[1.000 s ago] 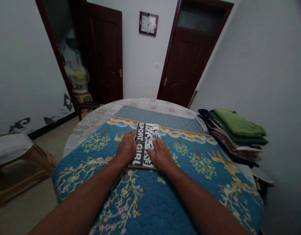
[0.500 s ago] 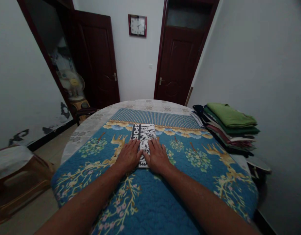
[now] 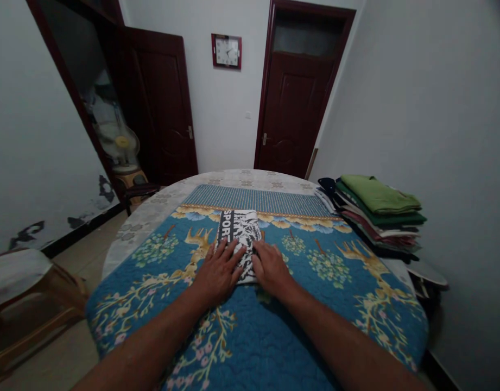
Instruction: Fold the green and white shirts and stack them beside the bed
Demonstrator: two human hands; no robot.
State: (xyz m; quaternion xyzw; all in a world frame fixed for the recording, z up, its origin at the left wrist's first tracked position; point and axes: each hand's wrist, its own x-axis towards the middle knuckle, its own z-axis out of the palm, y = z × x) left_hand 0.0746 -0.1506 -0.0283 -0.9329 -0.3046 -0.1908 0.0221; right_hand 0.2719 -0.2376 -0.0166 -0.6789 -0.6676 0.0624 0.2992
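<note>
A folded black-and-white patterned cloth (image 3: 245,224) with "SPOR" lettering lies flat on the blue flowered quilt (image 3: 266,336). My left hand (image 3: 219,270) rests on its left and near part, fingers spread. At the cloth's right edge is my right hand (image 3: 272,267), its fingers bent and close together, the fingertips touching the edge. Whether they pinch any fabric is hidden.
A stack of folded clothes (image 3: 380,209), green on top, stands at the table's right edge. The round table (image 3: 131,231) has a pale patterned cover. Stools (image 3: 30,282) stand at the left, and a pot-like object (image 3: 429,274) at the right.
My right hand has slid off the cloth's top to its right edge, and its fingers have curled. My left hand has shifted slightly toward me and spread; more of the print shows.
</note>
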